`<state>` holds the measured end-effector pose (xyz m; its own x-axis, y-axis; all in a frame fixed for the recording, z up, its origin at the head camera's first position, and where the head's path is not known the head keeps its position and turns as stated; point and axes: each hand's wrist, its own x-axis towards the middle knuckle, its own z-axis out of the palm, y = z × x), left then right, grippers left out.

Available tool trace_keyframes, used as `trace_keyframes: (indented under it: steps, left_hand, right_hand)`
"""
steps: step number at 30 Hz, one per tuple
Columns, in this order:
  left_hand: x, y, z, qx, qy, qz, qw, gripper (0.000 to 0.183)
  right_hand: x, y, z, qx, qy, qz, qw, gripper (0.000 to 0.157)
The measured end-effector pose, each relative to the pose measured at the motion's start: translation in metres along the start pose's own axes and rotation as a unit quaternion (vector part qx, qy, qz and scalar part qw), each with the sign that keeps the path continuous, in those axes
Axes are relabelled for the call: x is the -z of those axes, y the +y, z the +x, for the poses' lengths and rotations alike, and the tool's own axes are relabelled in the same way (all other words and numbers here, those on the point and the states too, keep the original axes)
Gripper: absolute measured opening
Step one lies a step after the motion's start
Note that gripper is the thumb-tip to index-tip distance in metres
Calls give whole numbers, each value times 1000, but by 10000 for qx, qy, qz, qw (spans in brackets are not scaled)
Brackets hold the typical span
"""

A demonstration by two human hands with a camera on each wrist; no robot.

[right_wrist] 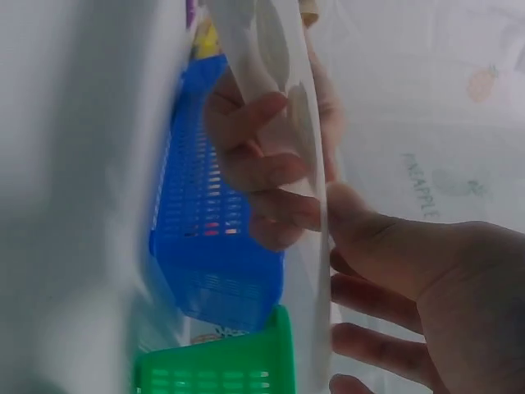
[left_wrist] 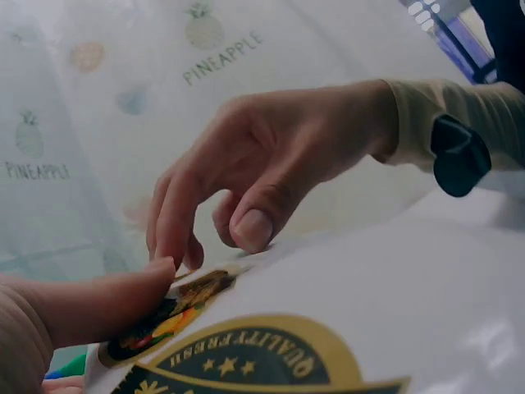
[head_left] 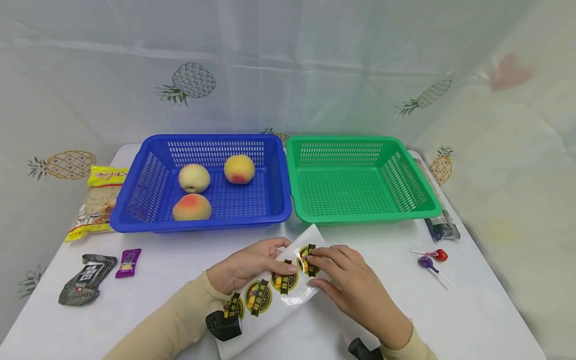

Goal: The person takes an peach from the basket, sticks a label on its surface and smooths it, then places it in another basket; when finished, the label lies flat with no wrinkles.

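My left hand [head_left: 245,265] grips a white, glossy sheet of round stickers [head_left: 310,290], thumb on top and fingers curled beneath it. The sheet slants over the near middle of the table; its stickers are black and gold with fruit pictures and lettering. At its upper right end, my right hand [head_left: 353,285] touches the last sticker [head_left: 306,262] with its fingertips, the fingers loosely bent. In the left wrist view the right thumb [left_wrist: 254,230] lies right at the sheet's surface, apart from the fingers. The right wrist view shows the left fingers [right_wrist: 262,168] behind the sheet.
A blue basket [head_left: 211,224] with three peaches [head_left: 239,169] stands beside a green basket [head_left: 364,218] at the back. Snack bags [head_left: 101,197] and small wrapped packets [head_left: 128,263] lie left. Lollipops [head_left: 425,261] and a dark package [head_left: 441,227] are right.
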<state>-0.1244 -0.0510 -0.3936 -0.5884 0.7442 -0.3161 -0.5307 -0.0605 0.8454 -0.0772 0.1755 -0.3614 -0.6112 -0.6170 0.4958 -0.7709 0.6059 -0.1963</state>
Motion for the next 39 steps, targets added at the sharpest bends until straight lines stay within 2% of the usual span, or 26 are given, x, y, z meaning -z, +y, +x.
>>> trace_keyframes:
  steps: [8,15,21,30,39]
  left_hand:
    - [1,-1,1,-224,-490,-397,9978,49]
    - [-1,1,-2,-315,-557,-514,9966,48]
    - [-2,2,-3,-137,-496,-746,9959,49]
    - [-3,1,-3,-128,-523,-781,9955,49]
    - [3,-5,0,-108,-187,-42,9998,52]
  right_hand:
    - [-2,-2,2,240,477,-100,9985,42]
    - [4,-6,9,769,1090,-261,9907,31]
    - [7,-10,12,939,1008,-482,9893,34]
    - [9,-13,15,1176,1151,-764,9834,25]
    - [9,-11,12,1267,1029,-578,9849,22]
